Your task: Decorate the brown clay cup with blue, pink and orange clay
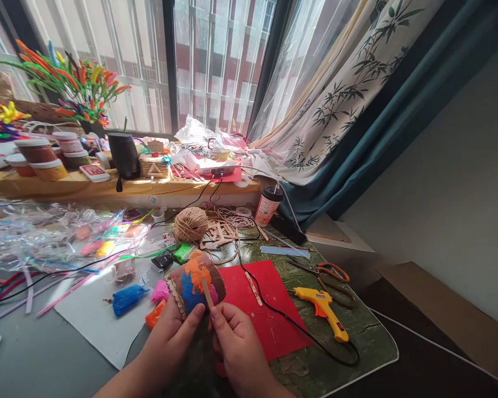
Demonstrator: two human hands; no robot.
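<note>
My left hand [177, 330] is wrapped round a brown cup-like piece [218, 281], its edge trimmed with a pale braided strip [175, 294]. Blue clay [187, 291] and orange clay [196, 271] cover much of its side, and a little purple shows at the right. Between the fingers of my right hand [235, 330] is a wooden craft stick [207, 293], its tip touching the orange clay. Left of the piece lie bags of blue clay [128, 299], pink clay [160, 291] and orange clay [155, 314]. Under my hands is a red sheet [274, 309].
A yellow glue gun [321, 307] with a black cord lies at the right, near scissors [336, 279]. Behind stand a twine ball [190, 224] and a lidded paper cup [269, 207]. Plastic bags [45, 237] crowd the left. Jars [37, 155] line the sill.
</note>
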